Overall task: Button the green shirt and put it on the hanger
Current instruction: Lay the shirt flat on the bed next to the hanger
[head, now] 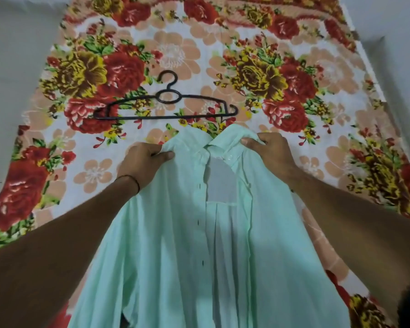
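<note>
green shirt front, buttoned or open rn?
Open. The green shirt has its two front edges parted, showing the inside back; the buttonholes along one edge are empty. The left hand and right hand grip its shoulders.

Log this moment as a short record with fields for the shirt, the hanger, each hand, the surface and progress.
shirt: green shirt, held up by both shoulders, front open
hanger: black hanger, flat on the blanket beyond the shirt, untouched
left hand: grips the shirt's left shoulder
right hand: grips the shirt's right shoulder
surface: floral blanket
progress: not buttoned, not on the hanger
</note>
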